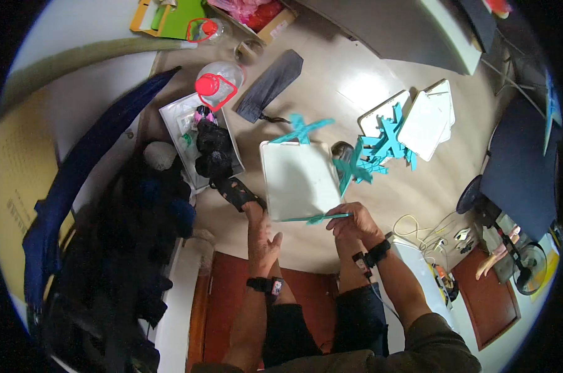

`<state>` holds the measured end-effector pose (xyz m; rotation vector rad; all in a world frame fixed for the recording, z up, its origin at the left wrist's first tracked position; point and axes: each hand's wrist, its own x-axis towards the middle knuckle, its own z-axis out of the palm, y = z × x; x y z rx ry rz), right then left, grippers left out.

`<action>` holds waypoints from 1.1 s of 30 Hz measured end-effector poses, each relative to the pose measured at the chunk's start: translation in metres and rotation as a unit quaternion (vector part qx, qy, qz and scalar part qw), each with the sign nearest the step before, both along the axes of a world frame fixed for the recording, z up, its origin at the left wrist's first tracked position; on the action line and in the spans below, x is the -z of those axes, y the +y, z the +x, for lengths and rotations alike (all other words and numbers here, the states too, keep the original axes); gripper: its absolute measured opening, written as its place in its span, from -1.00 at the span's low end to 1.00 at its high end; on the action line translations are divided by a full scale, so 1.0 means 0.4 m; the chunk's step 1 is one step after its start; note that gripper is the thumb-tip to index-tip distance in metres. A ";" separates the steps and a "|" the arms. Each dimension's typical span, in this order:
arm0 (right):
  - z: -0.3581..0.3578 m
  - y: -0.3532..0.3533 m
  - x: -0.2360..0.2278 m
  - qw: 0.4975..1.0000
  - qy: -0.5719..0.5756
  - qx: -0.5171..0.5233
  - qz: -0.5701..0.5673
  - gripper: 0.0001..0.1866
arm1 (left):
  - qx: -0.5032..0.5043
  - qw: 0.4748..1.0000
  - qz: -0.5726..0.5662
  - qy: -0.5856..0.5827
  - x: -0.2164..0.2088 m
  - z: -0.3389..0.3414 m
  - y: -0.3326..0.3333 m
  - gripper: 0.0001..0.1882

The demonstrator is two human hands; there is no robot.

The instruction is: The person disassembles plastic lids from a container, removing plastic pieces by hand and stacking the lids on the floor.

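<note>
Nearest me, the person's bare knees are bent above a red-brown surface (pixel 244 298), which lets both arms reach down low. The left hand (pixel 266 252) hangs beside the left shin, fingers loosely spread and holding nothing, so it probably isn't needed to steady anything. The right hand (pixel 351 222) pinches the end of a teal strip (pixel 315 219) along the near edge of the white panel (pixel 300 180). Gripping the end seems sensible, as it leaves most of the strip's length uncovered.

The panel is in front of the person, between the two hands and the far room, its broad pale face up; whether it lies flat on the floor (pixel 418 196) I can't tell. A teal cross (pixel 302 129) stands out at its far edge and another cross (pixel 354 166) at its right, likely splayed outward so the face stays clear. A sandal (pixel 235 194) is just off its left side.

Farther off, a tray (pixel 171 116) gathers black bags (pixel 213 149), perhaps to contain clutter. To the right, a teal heap (pixel 387 146) lies against overlapping boards (pixel 421 127), within easy reach, I'd judge. Beyond are a dark pouch (pixel 272 84) and a red-capped bottle (pixel 225 74).
</note>
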<state>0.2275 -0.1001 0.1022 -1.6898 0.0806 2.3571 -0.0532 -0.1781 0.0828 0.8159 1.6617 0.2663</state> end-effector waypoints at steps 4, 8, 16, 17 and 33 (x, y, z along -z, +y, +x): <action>0.006 0.002 -0.124 0.990 -0.001 0.126 -0.061 -0.40 | 0.104 0.966 0.188 0.142 -0.107 0.012 0.156 -0.30; 0.048 -0.042 -0.232 0.973 0.040 0.222 -0.055 -0.26 | 0.232 0.902 0.354 0.089 -0.269 -0.011 0.359 -0.45; 0.068 -0.005 -0.482 0.924 0.147 0.354 0.002 -0.20 | 0.295 0.804 0.469 -0.215 -0.443 0.095 0.575 -0.63; 0.077 -0.003 -0.500 0.929 0.141 0.339 0.049 -0.21 | 0.252 0.817 0.457 -0.246 -0.452 0.112 0.581 -0.65; 0.202 0.263 -0.885 0.731 -0.251 -0.268 0.575 -0.72 | 0.244 0.910 0.265 -0.206 -0.786 0.478 0.679 -0.64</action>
